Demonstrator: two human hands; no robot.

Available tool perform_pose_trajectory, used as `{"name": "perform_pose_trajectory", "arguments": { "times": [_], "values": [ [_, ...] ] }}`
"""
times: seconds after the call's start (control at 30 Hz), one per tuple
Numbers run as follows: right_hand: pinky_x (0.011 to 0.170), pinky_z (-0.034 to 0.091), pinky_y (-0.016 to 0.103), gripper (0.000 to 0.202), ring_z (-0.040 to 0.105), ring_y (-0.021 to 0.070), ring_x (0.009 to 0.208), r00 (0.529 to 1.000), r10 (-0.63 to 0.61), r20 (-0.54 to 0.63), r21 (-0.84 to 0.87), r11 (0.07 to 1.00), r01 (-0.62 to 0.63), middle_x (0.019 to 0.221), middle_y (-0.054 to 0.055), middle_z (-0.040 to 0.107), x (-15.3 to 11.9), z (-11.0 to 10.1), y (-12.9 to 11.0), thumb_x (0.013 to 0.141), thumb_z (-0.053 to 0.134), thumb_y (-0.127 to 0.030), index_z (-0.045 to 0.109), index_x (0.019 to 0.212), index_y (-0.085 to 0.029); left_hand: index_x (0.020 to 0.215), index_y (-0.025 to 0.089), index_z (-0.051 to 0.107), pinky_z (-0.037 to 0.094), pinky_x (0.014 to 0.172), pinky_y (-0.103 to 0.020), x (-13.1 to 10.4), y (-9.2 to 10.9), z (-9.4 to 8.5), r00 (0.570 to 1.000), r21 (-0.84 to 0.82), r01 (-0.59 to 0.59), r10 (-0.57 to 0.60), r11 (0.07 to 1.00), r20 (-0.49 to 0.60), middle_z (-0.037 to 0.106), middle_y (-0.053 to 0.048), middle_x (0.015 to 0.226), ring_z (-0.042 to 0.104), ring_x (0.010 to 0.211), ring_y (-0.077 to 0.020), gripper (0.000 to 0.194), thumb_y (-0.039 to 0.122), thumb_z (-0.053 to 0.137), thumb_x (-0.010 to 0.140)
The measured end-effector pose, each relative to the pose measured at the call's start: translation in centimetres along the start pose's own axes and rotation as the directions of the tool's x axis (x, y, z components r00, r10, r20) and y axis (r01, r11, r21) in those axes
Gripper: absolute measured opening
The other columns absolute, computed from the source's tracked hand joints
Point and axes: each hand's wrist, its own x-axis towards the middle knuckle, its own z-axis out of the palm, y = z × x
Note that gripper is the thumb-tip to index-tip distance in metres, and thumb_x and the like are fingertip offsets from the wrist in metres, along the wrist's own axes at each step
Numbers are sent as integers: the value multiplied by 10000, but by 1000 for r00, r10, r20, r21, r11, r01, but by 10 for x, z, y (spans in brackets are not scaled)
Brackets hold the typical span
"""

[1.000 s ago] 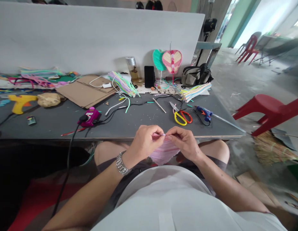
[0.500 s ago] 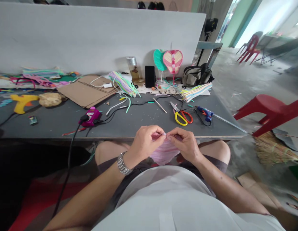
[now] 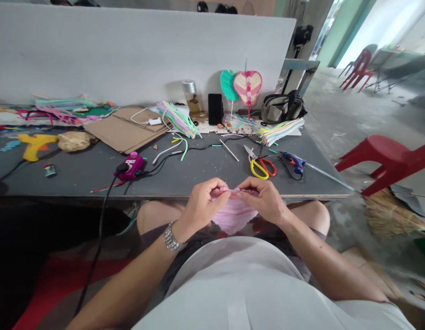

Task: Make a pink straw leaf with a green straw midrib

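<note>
Above my lap, at the table's front edge, a pink and lilac ridged heart-shaped pipe-cleaner piece [image 3: 234, 215] hangs point down between both hands. Its upper edge is pinched by my left hand [image 3: 207, 201], which wears a metal watch, between thumb and forefinger. My right hand [image 3: 264, 197] grips the same edge a little to the right, its thumb lying on the front. A small pale bit shows at the middle of that edge, beside the right fingertips. My fingers hide the upper corners. Scissors [image 3: 259, 169] with yellow and red handles lie on the table beyond my right hand.
On the grey table lie a yellow glue gun [image 3: 35, 145], a purple power adapter [image 3: 132, 166], a blue glue gun [image 3: 295, 162] and pipe-cleaner bundles [image 3: 180, 120]. Two finished fans [image 3: 247, 87] stand at the back near a phone [image 3: 215, 109]. A red chair [image 3: 384, 153] stands right.
My hands have moved slightly apart along the piece's upper edge. More of that edge and of the pink surface now shows between them. The things on the table stay put.
</note>
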Motion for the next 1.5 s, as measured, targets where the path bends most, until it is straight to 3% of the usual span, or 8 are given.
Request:
{"name": "perform_pose_trajectory", "arguments": {
  "times": [0.23, 0.63, 0.8, 0.97, 1.2, 1.5],
  "values": [
    [555, 362, 227, 221, 455, 100, 585, 999, 33, 39, -18, 999, -33, 632, -13, 606, 6, -1, -3, 794, 708, -362, 714, 748, -146, 808, 172, 676, 428, 594, -197, -1, -3, 0, 1000, -25, 15, -15, 1000, 2, 669, 19, 701, 570, 634, -108, 144, 287, 619, 873],
    [564, 372, 222, 204, 445, 98, 597, 999, 8, 36, -39, 999, -6, 644, -12, 606, 6, 0, 1, 806, 686, -344, 706, 747, -149, 747, 177, 639, 401, 569, -217, 5, -4, -1, 1000, -63, 1, -2, 998, -12, 611, 23, 654, 502, 595, -104, 211, 335, 629, 887],
    [556, 368, 223, 187, 462, 101, 593, 999, 24, 21, -10, 1000, -24, 644, -14, 614, 7, -1, 5, 787, 694, -335, 700, 737, -155, 796, 171, 699, 434, 599, -226, 6, -3, -7, 999, -86, 15, -12, 996, 36, 692, -13, 724, 573, 658, -128, 249, 380, 626, 911],
    [552, 362, 225, 176, 475, 104, 595, 999, 26, 23, -1, 1000, -26, 648, -8, 630, 9, -2, 5, 764, 697, -326, 705, 720, -155, 855, 173, 725, 442, 596, -219, 7, -1, -15, 996, -80, 70, -65, 994, 63, 731, -30, 802, 620, 709, -138, 169, 318, 641, 875],
    [557, 369, 226, 174, 467, 106, 594, 999, 20, 26, -16, 1000, -20, 635, -16, 608, 8, -1, 2, 771, 690, -327, 696, 720, -160, 734, 176, 660, 438, 602, -222, 16, 10, -21, 996, -10, 19, -18, 1000, 88, 675, 4, 697, 586, 653, -122, 91, 206, 604, 799],
    [571, 360, 228, 187, 464, 106, 611, 999, 18, 49, -19, 1000, -17, 647, -17, 606, 9, 0, 3, 778, 682, -338, 703, 736, -158, 686, 178, 628, 375, 545, -213, 27, 13, -21, 986, -96, 50, -33, 994, 165, 589, 25, 642, 496, 604, -103, 99, 191, 588, 776]
  ]
}}
